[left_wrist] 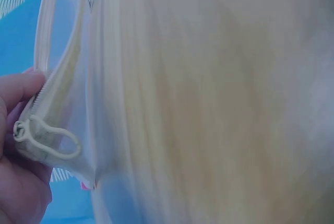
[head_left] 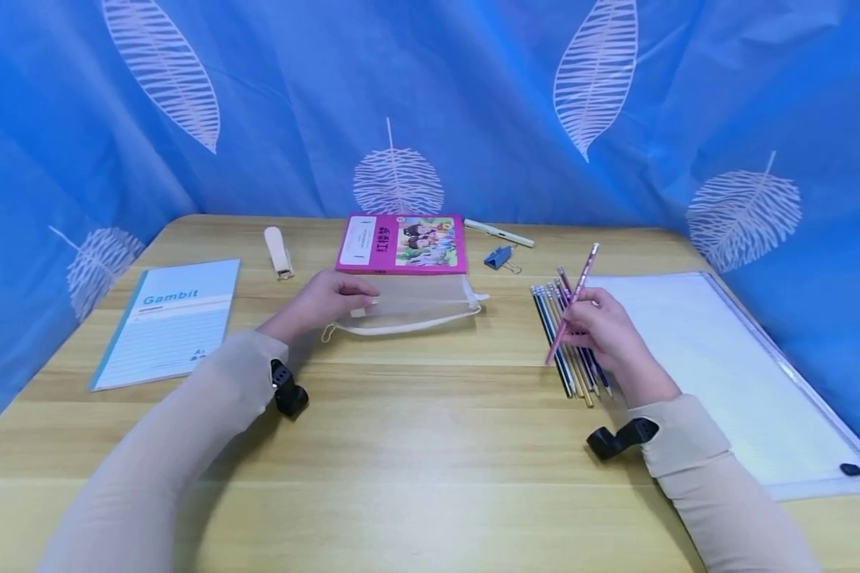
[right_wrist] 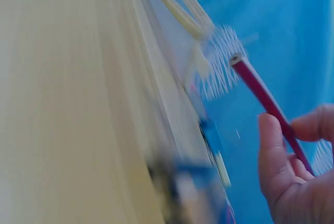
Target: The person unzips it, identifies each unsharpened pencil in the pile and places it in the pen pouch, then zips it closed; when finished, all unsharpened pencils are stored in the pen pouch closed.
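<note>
My left hand (head_left: pixel 324 304) pinches the left end of a translucent zip pouch (head_left: pixel 426 293). In the left wrist view the pouch's mouth gapes, and a cream cord loop (left_wrist: pixel 55 139) hangs at the zip end beside the thumb. On the right, my right hand (head_left: pixel 602 330) holds a pink pencil (head_left: pixel 585 272) between thumb and fingers, tilted above a row of pencils (head_left: pixel 545 314) on the table. The right wrist view shows that pencil's blunt end (right_wrist: pixel 237 59) pointing away from the fingers. The hand partly hides the row.
A pink picture book (head_left: pixel 401 247) lies behind the pouch, near a pale green pen (head_left: pixel 498 232) and blue binder clip (head_left: pixel 500 257). At left are a notebook (head_left: pixel 168 322) and a cream-coloured clip (head_left: pixel 277 248). A large white zip bag (head_left: pixel 724 382) lies at right.
</note>
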Demonstrator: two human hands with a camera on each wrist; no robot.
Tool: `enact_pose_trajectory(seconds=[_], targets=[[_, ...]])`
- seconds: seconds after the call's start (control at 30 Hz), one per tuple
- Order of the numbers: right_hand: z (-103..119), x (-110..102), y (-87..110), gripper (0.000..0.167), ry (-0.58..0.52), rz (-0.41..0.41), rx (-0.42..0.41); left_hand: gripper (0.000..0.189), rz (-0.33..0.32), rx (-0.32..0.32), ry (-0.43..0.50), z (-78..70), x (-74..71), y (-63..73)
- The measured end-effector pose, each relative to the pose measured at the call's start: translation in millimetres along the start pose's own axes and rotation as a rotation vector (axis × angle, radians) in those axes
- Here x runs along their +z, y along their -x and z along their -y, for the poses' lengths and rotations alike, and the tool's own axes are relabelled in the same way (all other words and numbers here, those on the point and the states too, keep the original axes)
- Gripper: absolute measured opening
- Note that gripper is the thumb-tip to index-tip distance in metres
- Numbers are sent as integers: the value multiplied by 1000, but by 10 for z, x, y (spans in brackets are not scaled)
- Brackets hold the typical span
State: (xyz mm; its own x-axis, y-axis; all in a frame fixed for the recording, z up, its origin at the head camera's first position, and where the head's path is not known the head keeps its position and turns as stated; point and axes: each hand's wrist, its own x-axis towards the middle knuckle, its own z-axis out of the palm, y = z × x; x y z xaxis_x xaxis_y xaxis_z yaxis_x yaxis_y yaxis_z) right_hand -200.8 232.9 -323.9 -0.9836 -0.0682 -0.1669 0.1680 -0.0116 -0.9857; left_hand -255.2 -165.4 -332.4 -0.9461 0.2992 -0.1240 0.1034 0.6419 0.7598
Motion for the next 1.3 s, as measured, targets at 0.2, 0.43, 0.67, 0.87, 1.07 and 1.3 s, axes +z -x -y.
enact_pose_trajectory(seconds=[0.2,0.43,0.67,0.87,1.07,1.3], targets=[[22,411,-38,8,-125,-32,15,21,-46,21,29,-58,66,34],[-29,854,-111,7,-278,-96,52,21,-53,39,52,-118,174,73],[-132,1184,-138,9,-367,-150,69,19,-103,46,94,-180,280,94],[-209,1418,-164,11,-350,-198,22,17,-160,48,125,-213,346,118],[-272,1663,-143,12,-337,-207,38,16,-215,71,160,-260,415,139],[-325,1871,-136,21,-344,-153,95,16,-283,92,146,-310,485,165]])
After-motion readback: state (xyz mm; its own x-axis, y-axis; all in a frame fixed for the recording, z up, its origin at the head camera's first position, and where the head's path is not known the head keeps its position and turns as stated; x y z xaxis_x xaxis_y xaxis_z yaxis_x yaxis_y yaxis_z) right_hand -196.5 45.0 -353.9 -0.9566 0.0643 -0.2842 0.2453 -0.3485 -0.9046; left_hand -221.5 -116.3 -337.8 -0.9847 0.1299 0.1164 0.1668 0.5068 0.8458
